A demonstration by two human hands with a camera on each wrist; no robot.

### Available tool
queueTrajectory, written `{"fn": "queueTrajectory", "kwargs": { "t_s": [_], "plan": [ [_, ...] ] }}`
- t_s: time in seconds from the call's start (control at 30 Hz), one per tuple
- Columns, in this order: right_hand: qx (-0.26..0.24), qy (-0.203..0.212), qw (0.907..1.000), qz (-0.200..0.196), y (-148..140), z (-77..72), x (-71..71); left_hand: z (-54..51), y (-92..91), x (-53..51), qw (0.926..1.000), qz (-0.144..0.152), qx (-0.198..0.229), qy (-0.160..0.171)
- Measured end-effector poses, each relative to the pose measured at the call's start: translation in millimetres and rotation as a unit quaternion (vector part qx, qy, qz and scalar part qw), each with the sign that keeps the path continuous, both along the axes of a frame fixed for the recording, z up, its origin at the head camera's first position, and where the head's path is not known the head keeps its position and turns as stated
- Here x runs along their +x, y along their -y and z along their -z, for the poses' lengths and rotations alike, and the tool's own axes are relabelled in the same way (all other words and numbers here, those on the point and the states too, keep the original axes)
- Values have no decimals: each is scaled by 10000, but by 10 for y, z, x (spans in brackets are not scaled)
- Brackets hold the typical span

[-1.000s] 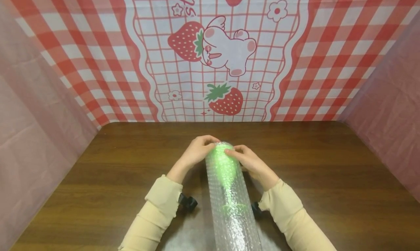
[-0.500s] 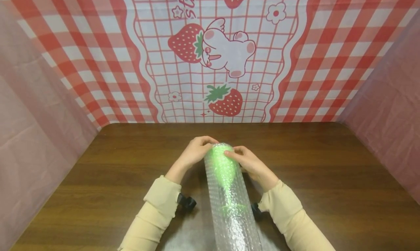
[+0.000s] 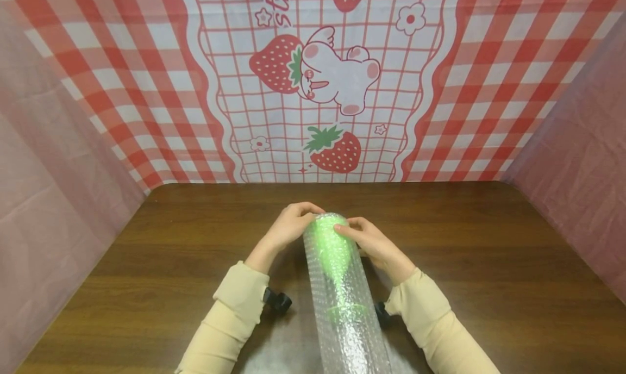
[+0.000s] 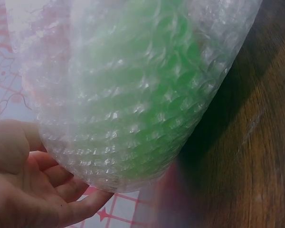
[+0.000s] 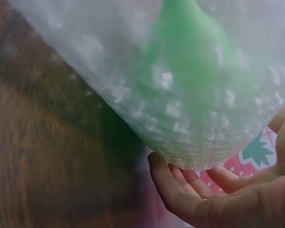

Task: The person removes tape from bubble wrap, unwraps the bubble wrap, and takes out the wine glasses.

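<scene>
A green stemmed glass (image 3: 335, 249) lies inside a roll of clear bubble wrap (image 3: 349, 341), seen through the layers. Its bowl is at the far end and its round foot shows as a thin ring nearer me. My left hand (image 3: 290, 224) holds the far left edge of the roll, thumb on the near side and fingers round the end. On the far right side my right hand (image 3: 369, 238) grips the wrap, its thumb lying on top over the bowl. In both wrist views curled fingers (image 4: 61, 180) touch the end of the wrap; the glass's rim is blurred by the bubbles.
The brown wooden table (image 3: 161, 265) reaches to a red-and-white checked cloth (image 3: 313, 91) with strawberries at the back. Pink cloths (image 3: 577, 162) hang at both sides. A black camera mount (image 3: 277, 301) sits at the left wrist, with another at the right.
The far end of the wrapped glass has shifted very slightly left, and the left hand with it. Both hands keep their hold; the right hand has hardly moved.
</scene>
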State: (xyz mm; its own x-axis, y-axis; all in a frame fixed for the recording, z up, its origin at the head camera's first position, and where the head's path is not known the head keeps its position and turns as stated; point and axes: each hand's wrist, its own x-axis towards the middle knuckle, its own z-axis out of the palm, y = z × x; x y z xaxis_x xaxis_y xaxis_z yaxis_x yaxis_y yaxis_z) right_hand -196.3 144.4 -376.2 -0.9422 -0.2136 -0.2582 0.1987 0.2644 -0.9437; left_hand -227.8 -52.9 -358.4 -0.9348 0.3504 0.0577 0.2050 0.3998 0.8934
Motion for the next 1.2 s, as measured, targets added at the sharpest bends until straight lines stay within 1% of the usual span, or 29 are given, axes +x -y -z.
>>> {"fn": "queueTrajectory", "kwargs": {
  "t_s": [0.23, 0.4, 0.47, 0.6, 0.77, 0.83, 1.0, 1.2],
  "plan": [
    [14, -28, 10000, -80, -15, -16, 6, 15, -8, -10, 9997, -129, 173, 84],
    [-3, -50, 9998, -168, -15, -41, 24, 17, -27, 16, 9993, -245, 259, 92],
    [-32, -26, 9999, -143, -7, -46, 24, 18, -44, 32, 9992, -294, 270, 38],
    [-53, 15, 9999, -128, 8, -77, 31, 8, -94, 54, 9987, -425, 203, -187],
    [-26, -22, 9999, -138, 31, -132, 55, -39, -161, 88, 9963, -666, -74, -547],
    [-8, -49, 9999, -126, 39, -141, 63, -61, -181, 112, 9953, -716, -160, -634],
    [-50, -58, 9998, -174, 53, -139, 74, -84, -204, 148, 9946, -740, -239, -684],
    [33, -70, 9997, -213, 53, -131, 69, -74, -194, 132, 9941, -845, -206, -644]
  ]
}}
